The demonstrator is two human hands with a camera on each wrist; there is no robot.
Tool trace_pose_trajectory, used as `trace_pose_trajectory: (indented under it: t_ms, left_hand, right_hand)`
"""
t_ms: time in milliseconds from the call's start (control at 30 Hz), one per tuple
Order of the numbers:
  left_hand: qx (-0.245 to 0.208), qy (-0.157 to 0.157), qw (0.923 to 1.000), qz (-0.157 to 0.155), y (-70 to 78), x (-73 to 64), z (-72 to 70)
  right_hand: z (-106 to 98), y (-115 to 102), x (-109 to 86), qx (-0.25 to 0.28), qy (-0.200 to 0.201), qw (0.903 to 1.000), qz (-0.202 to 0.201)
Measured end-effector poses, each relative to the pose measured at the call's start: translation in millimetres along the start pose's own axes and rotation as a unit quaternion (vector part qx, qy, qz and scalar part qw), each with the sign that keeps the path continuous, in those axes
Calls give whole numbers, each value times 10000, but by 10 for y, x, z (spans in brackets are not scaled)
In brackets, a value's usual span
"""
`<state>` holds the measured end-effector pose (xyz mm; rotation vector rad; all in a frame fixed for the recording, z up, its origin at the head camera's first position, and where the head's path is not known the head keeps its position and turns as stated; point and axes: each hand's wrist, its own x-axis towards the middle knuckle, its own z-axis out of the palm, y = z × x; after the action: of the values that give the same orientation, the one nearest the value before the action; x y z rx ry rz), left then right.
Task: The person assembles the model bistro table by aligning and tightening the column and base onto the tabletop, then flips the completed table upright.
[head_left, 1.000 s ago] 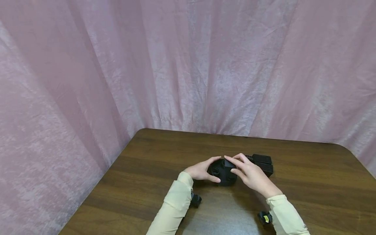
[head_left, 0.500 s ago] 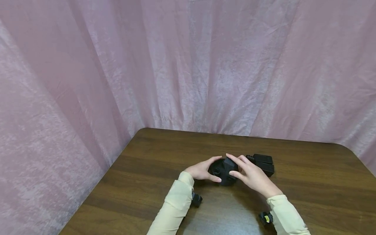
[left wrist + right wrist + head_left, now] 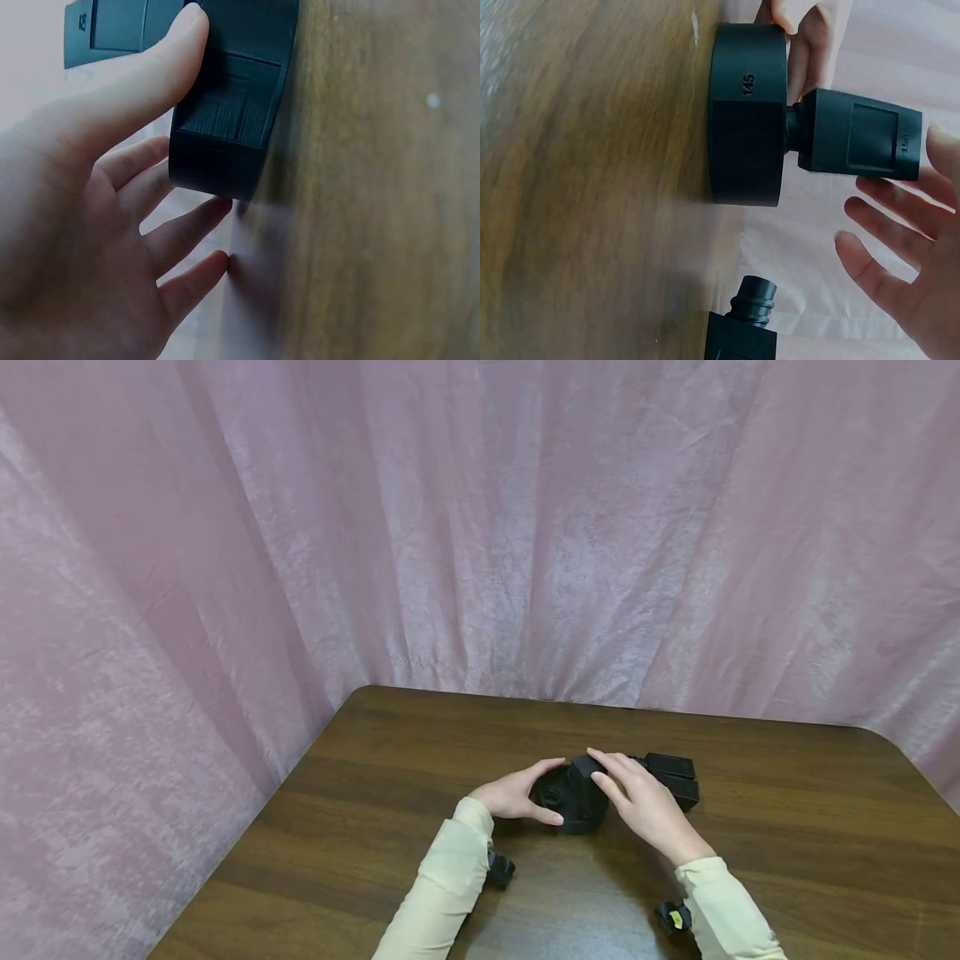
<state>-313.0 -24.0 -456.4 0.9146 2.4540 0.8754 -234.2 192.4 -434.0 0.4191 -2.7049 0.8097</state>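
Observation:
A round black base (image 3: 585, 818) stands on the table, its side marked 145 in the right wrist view. My left hand (image 3: 513, 795) grips it from the left, with the thumb (image 3: 161, 67) over its near edge. A ringed opening (image 3: 551, 797) shows in its top. Joined to the base by a narrow neck (image 3: 793, 129) is a black rectangular block (image 3: 862, 135) with a recessed panel and a raised number. My right hand (image 3: 637, 797) holds this block near its free end between thumb and fingers.
Right behind my right hand, more black blocks (image 3: 671, 781) lie on the wooden table (image 3: 787, 827). One has a ribbed round peg (image 3: 751, 300). Pink curtains (image 3: 465, 527) hang beyond the table's back edge. Small dark cameras (image 3: 501, 868) sit at both wrists.
The block has turned on the base, and my right thumb and fingertips have shifted farther from me along with it. My left hand keeps its grip on the base.

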Motion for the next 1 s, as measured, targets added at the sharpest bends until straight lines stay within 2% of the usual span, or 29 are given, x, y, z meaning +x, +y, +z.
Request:
trace_pose_trajectory:
  t_ms: [167, 333, 500, 700, 800, 1000]
  left_hand:
    - [-51, 21, 10000, 6, -6, -6, 6]
    - [-107, 25, 9999, 1, 17, -7, 0]
    - [-75, 24, 10000, 33, 19, 5, 9]
    - [-43, 50, 9999, 88, 10, 13, 16]
    - [-34, 43, 9999, 115, -6, 18, 20]
    - [-53, 2, 9999, 103, -12, 10, 19]
  right_hand:
    - [14, 20, 29, -19, 299, 9994, 188]
    - [10, 35, 47, 99, 412, 9991, 77]
    - [-40, 33, 22, 105, 260, 9996, -24]
    - [-140, 59, 8, 223, -44, 9994, 244]
    - [-213, 78, 2, 315, -30, 9989, 336]
    - [-320, 108, -14, 253, -36, 9994, 212]
